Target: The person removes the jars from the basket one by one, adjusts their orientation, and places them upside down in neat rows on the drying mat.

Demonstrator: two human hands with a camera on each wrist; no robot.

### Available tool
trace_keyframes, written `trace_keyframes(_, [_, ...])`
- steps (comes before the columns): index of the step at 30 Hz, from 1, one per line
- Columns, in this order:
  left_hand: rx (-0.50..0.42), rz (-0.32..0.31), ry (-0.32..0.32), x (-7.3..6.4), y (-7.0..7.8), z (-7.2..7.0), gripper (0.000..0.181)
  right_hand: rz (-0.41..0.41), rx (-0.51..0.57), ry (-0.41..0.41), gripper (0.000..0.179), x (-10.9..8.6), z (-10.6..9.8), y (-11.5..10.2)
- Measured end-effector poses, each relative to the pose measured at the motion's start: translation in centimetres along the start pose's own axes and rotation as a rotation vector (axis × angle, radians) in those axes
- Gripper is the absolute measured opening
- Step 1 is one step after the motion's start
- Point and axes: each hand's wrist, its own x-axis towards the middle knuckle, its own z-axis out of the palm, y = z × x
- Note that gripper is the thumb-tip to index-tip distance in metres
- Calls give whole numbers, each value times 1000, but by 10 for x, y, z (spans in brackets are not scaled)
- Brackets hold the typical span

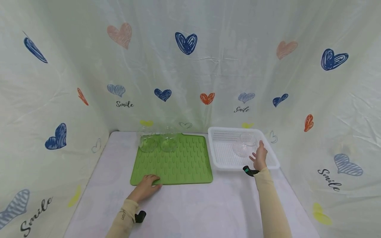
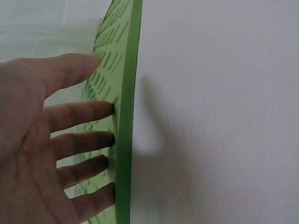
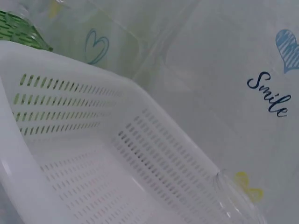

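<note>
At the front left edge of a green ridged drying mat (image 1: 187,172), my left hand (image 1: 147,188) rests with its fingers extended. In the left wrist view those fingers (image 2: 84,139) lie apart, tips right at the mat's raised rim. My right hand (image 1: 260,157) is over the right side of a white perforated plastic basket (image 1: 217,165), fingers spread. Close to its fingertips is a clear glass cup (image 1: 242,150) inside the basket. Part of a clear rim (image 3: 233,198) shows low in the right wrist view, where the right hand is out of sight.
Two more clear glass cups, one (image 1: 148,143) left of the other (image 1: 168,143), stand side by side at the mat's back left. A white-covered table (image 1: 202,211) lies under everything. A curtain with printed hearts (image 1: 220,72) hangs behind and on both sides.
</note>
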Motion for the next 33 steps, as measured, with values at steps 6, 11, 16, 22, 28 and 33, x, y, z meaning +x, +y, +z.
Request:
trace_keyframes(6, [-27,-21,-21,1,-2,0,53,106,-171,-113,124,15,2,3])
trace_keyframes(11, [-27,-20,-24,2,-3,2,59,135,-282,-132,131,24,8,6])
trace_keyframes(16, [-31,-20,-32,2,-3,1,60,151,-327,-141,125,27,13,8])
trace_keyframes(22, [-27,-14,-36,1,-1,0,61,170,-357,-149,120,33,13,11])
trace_keyframes(28, [-34,-12,-39,1,-3,1,62,168,-371,-167,122,48,11,20])
trace_keyframes(33, [-34,-13,-35,2,-4,2,62,157,-364,-146,122,57,11,27])
